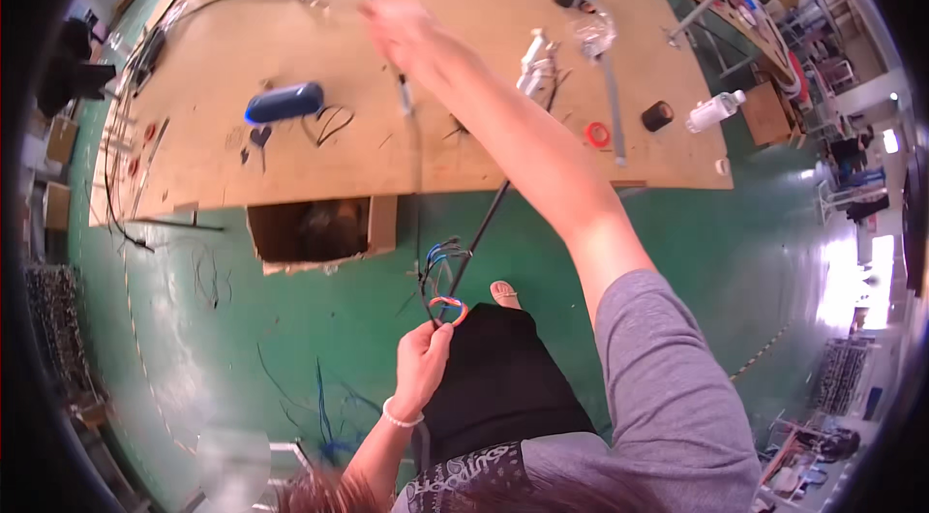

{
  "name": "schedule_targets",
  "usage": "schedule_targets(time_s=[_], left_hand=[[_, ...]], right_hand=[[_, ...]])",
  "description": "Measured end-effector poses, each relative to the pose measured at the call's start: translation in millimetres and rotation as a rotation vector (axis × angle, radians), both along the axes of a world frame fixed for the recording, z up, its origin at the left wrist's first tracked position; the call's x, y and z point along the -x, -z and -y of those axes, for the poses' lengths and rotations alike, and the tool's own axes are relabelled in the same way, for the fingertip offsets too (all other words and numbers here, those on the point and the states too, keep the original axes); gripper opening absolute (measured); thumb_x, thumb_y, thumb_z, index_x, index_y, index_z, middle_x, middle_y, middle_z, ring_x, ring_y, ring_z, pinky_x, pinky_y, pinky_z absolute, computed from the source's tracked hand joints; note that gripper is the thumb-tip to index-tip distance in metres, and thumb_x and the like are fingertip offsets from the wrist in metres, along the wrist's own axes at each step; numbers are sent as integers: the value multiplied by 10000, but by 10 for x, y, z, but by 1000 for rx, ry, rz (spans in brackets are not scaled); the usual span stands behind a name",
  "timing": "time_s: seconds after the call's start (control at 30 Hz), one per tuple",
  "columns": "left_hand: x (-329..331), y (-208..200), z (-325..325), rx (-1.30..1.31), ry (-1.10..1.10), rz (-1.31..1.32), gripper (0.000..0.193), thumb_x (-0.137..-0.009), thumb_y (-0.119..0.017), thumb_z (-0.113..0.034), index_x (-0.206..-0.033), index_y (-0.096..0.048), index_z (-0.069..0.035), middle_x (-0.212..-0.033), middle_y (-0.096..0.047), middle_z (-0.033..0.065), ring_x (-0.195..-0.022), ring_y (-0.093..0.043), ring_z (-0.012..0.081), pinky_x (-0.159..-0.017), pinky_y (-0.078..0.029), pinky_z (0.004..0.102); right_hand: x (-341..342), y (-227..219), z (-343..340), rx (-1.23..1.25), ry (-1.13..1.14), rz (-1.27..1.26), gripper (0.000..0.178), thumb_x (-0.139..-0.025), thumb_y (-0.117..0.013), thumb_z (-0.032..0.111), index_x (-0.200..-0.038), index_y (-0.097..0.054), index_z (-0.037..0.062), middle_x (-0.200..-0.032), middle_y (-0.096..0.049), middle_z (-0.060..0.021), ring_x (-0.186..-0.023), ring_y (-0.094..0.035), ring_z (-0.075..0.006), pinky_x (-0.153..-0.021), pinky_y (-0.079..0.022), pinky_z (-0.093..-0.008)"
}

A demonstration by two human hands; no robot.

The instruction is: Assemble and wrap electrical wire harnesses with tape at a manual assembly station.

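**Two hands stretching one cable off the workbench**

Your left hand (423, 358) pinches the cable (481, 227) at its frayed end, where blue and orange wires loop out, low over the green floor in front of the plywood workbench (464, 150). Your right hand (399, 29) reaches far across the workbench; it is blurred, so you cannot tell how it is closed, though a thin strand seems to run from it. By the look of it, you are drawing the cable out straight. Next likely calls for keeping tension while guiding it along the board. Its long axis runs diagonally, from your left hand up and away toward the workbench's near edge, past the blue oblong device (284, 103)
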State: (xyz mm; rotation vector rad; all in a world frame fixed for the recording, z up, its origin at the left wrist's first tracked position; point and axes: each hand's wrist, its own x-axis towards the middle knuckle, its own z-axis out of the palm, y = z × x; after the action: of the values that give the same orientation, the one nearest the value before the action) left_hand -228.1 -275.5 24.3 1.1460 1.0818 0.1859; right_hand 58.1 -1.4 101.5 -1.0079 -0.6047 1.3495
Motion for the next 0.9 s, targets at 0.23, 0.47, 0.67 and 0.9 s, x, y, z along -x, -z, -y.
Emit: schedule_targets(time_s=[0.23,0.47,0.67,0.9], left_hand=[[-275,-308,441,-304,-717,0,280,-1007,-518,-232,-758,-488,-108,-594,-350,-91,-480,-291,6,-412,-212,224],[143,207,1601,-167,-1326,-106,408,-1015,-498,-373,-688,-379,-159,-552,-321,-61,-437,-269,50,-388,-180,231],[315,1184,1679,506,-1571,276,383,-1003,-488,-406,-731,-440,-139,-569,-358,-35,-476,-322,97,-459,-298,274],[-343,336,1411,221,-777,-29,598,-892,-650,-217,-1361,-402,57,-1140,-644,207,-1007,-646,279,-919,-509,361]], right_hand=[[-463,-1178,1141,-409,-106,1026,433,-952,-557,434,-912,-661,16,-663,-600,-35,-626,-530,-92,-583,-434,-280],[-2061,1702,2237,492,200,505,323,-883,-665,335,-886,-606,17,-782,-646,-72,-752,-632,-201,-744,-492,-355],[-2308,939,1904,292,316,195,264,-953,-563,281,-838,-604,46,-625,-565,-32,-526,-546,-163,-555,-488,-308],[-769,-2155,1517,-631,6,464,340,-1029,-470,339,-945,-585,30,-585,-418,16,-514,-473,-114,-524,-449,-291]])
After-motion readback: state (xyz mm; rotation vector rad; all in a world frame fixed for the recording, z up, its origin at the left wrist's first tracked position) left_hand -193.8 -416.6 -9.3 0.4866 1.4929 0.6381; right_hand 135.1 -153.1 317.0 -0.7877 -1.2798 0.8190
